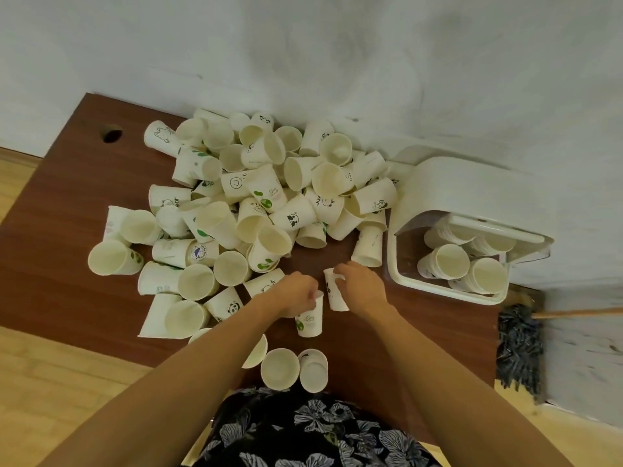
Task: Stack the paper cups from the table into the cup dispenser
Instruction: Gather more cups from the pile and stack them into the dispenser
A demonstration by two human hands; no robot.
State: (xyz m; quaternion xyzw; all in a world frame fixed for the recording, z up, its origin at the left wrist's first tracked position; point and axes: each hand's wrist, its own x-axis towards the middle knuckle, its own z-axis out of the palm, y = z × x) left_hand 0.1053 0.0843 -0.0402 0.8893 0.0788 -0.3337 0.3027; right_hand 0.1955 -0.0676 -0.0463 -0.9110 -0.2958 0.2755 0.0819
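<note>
The left hand [296, 293] has its grip clenched around the rim end of a green-printed cup [309, 320], which stands inverted, base up, on the bench [60, 203]. The right hand [362, 286] has its grip grasping a black-printed cup [335, 294], also inverted and tilted, just beside the first at its 2 o'clock. The two cups are close together; whether they touch cannot be told.

A large heap of paper cups [256, 203] covers the bench from 9 o'clock to 12 o'clock of the hands, most lying on their sides. Two further cups [279, 369] stand mouth-up at 6 o'clock, near the bench edge.

The cup dispenser [448, 210], a white box with its lid raised, sits at 2 o'clock of the hands, against the wall [337, 55]. Nested cup stacks [451, 261] lie inside it. A mop [519, 345] lies at 4 o'clock, beyond the bench end.
</note>
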